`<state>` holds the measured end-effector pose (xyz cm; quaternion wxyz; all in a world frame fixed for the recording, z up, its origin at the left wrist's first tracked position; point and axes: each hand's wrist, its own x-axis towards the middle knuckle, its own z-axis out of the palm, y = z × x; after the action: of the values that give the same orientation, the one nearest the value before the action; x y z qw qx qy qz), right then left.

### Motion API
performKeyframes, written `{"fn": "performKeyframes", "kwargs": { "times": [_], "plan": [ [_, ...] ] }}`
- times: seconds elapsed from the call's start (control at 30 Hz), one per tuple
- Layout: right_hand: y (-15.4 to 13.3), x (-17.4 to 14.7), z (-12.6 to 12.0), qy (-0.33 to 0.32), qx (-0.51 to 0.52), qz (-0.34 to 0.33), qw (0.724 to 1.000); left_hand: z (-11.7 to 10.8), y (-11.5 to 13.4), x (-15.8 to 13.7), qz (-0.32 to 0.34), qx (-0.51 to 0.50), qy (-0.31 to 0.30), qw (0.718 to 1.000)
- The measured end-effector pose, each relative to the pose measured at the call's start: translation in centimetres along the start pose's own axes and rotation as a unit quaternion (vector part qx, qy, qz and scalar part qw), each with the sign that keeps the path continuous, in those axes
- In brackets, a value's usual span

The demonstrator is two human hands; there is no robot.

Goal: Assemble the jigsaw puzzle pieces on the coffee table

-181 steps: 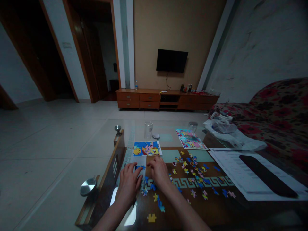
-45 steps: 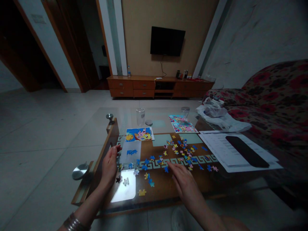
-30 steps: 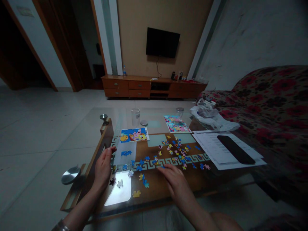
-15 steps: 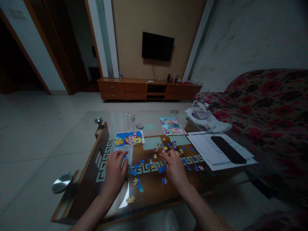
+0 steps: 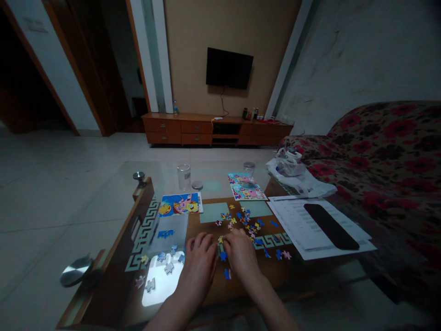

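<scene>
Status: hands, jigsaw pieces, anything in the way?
Left hand, right hand: curled, side by side, grip unclear. Loose jigsaw pieces scattered on both sides. Hands hide whatever lies beneath. Clear jar stands farther back.

Left hand (image 5: pixel 201 257) and right hand (image 5: pixel 239 250) sit low, close together, obstructing the near middle of the counter (image 5: pixel 198 226). Loose puzzle pieces (image 5: pixel 168 268) lie flat to both sides; passage above them is unobstructed. At the far side, two upright obstructions noted: a glass jar (image 5: pixel 184 178) and a capped jar (image 5: pixel 248 169). Between them, passage is available over a flat lid (image 5: pixel 197 185). A bulky plastic bag (image 5: pixel 299 177) obstructs the far right.
</scene>
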<state>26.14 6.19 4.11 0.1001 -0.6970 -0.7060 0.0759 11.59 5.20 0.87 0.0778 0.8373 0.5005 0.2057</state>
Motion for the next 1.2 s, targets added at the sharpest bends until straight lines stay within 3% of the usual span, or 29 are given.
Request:
{"fn": "performKeyframes", "kwargs": {
  "times": [0.13,0.3,0.5,0.73,0.93,1.2],
  "plan": [
    [1.4,0.2,-0.2,0.034,0.022,0.009,0.999,0.3,1.3,0.5,-0.009,-0.003,-0.035,0.999],
    [4.7,0.8,-0.2,0.123,0.025,0.032,0.992,0.3,2.5,1.6,-0.033,0.023,-0.053,0.998],
    [7.5,1.9,-0.4,0.172,0.05,0.053,0.983,1.3,2.6,2.1,-0.007,0.071,-0.054,0.996],
    [5.4,2.4,0.5,0.12,0.138,-0.032,0.983,1.8,1.9,1.6,0.006,0.083,-0.054,0.995],
    [3.6,1.8,0.6,0.046,0.103,-0.012,0.994,1.8,1.6,1.4,-0.001,0.071,-0.039,0.997],
    [1.2,0.6,0.4,0.025,0.119,-0.033,0.992,1.4,1.4,0.8,-0.008,0.092,-0.041,0.995]
  ]
}}
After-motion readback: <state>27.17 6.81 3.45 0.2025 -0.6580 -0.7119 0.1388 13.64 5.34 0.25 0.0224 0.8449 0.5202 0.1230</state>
